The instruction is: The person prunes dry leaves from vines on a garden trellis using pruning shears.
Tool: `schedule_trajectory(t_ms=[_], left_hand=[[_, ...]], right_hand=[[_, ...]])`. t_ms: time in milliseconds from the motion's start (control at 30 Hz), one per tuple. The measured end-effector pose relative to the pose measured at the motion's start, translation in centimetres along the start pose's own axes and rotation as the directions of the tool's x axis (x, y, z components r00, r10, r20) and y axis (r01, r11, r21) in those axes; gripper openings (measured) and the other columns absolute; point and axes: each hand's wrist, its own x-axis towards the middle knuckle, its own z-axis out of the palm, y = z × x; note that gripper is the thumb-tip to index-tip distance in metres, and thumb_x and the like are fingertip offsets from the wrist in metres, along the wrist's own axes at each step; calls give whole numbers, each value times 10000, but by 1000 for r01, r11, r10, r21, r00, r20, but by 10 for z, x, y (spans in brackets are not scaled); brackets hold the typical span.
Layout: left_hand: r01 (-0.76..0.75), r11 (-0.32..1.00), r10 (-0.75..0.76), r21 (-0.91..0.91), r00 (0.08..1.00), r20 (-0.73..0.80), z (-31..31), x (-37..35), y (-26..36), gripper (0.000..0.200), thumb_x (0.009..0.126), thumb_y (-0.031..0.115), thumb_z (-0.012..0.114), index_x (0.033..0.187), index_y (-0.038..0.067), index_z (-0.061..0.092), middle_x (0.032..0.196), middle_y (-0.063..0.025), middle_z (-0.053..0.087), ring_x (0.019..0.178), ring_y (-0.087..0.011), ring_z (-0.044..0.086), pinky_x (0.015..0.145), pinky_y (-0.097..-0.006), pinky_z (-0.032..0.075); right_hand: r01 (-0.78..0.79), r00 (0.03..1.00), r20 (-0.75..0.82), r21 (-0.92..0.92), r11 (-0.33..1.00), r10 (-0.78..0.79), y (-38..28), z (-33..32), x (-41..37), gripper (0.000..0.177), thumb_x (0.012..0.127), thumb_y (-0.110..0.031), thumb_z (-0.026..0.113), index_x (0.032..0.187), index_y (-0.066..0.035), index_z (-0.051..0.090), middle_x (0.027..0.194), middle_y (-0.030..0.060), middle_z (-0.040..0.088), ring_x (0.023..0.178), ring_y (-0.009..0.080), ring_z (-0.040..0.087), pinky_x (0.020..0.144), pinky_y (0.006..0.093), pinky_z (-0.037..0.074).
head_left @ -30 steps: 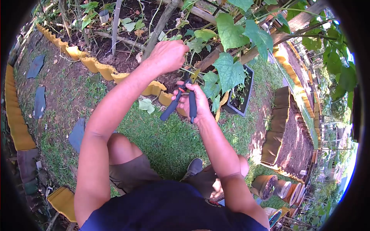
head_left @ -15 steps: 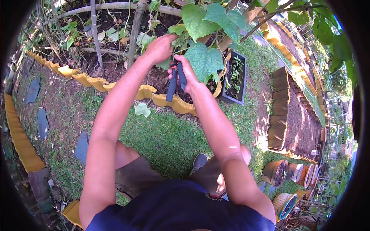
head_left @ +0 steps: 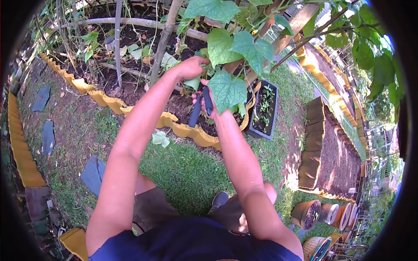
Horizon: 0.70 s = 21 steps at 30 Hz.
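Observation:
My left hand reaches into a climbing plant with broad green leaves, its fingers curled at the stems. Leaves hide the fingertips, so what they pinch cannot be made out. Just below, my right hand is closed around pruning shears with dark grey handles and a touch of red near the pivot. The handles stand a little apart and point down toward me. The blades are lost among the foliage. A large leaf hangs over my right wrist.
Wavy yellow edging borders the soil bed. A wooden stake stands left of the plant, and a dark rectangular planter sits to the right. One cut-looking leaf lies on the grass. Several pots stand at lower right.
The view has shifted, so the plant and both hands appear lower. Both hands stay at the same plant, and the large leaf now covers more of my right wrist.

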Motion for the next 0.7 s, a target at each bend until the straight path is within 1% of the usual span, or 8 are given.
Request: schedule_trajectory(t_ms=[67, 100, 200, 233, 333, 533, 633, 700], left_hand=[[-4, 997, 10, -77, 998, 68, 3, 11, -17, 435, 769, 24, 554, 1189, -51, 636, 1086, -161, 710, 994, -200, 659, 905, -335, 485], [-6, 993, 19, -115, 994, 104, 3, 16, -24, 444, 766, 20, 550, 1196, -50, 635, 1078, -154, 713, 989, -188, 658, 904, -328, 484], [-14, 1000, 16, -26, 998, 60, -3, 6, -15, 507, 758, 4, 540, 1258, -42, 608, 1095, -154, 710, 994, -177, 656, 910, -317, 479], [-1, 1000, -1, 20, 997, 82, -7, 1, -9, 567, 758, -8, 527, 1323, -25, 568, 1163, -161, 692, 1029, -176, 650, 941, -306, 468], [-51, 999, 51, -4, 996, 66, -10, -8, -12, 598, 757, -24, 512, 1354, -15, 543, 1215, -178, 669, 1076, -177, 636, 979, -291, 450], [3, 1000, -2, -18, 997, 76, -15, -15, -16, 611, 749, -39, 502, 1357, -10, 546, 1267, -186, 642, 1141, -175, 606, 1018, -284, 424], [3, 998, 2, -62, 997, 78, -14, -17, -18, 602, 748, -37, 505, 1347, -19, 553, 1276, -180, 638, 1149, -176, 601, 1026, -284, 417], [32, 998, -27, -57, 996, 86, -15, -19, -16, 596, 748, -34, 508, 1342, -24, 555, 1287, -185, 632, 1168, -187, 596, 1038, -289, 412]], right_hand=[[0, 1000, -25, -42, 999, -1, -2, 2, -1, 430, 885, -443, 645, 952, -45, 498, 741, 143, 660, 545, 229, 646, 452, 306, 539], [-45, 998, -34, -32, 999, 44, -5, 2, -2, 417, 883, -418, 657, 952, -41, 493, 753, 151, 652, 565, 238, 649, 471, 312, 546], [19, 999, -31, 32, 999, -18, -7, 6, -11, 402, 881, -385, 669, 940, -32, 487, 759, 160, 638, 566, 243, 640, 488, 320, 551], [-1, 1000, -14, 12, 1000, 2, -8, 4, -10, 389, 881, -365, 676, 928, -31, 482, 737, 146, 608, 560, 249, 624, 516, 349, 567], [-41, 999, -16, -9, 999, 41, -8, 4, 0, 367, 881, -353, 673, 895, -38, 485, 702, 130, 592, 507, 229, 590, 524, 360, 575], [24, 1000, 0, 26, 999, -24, -7, 13, 0, 387, 848, -392, 699, 791, -72, 490, 568, 56, 521, 420, 173, 526, 464, 318, 555], [-48, 998, -28, -12, 999, 48, -10, 16, -1, 410, 825, -435, 714, 781, -91, 495, 522, 11, 448, 412, 159, 500, 424, 302, 532], [-48, 998, -50, -28, 998, 47, -5, 11, 10, 423, 812, -456, 717, 789, -94, 499, 553, 7, 466, 415, 155, 498, 405, 292, 510]])
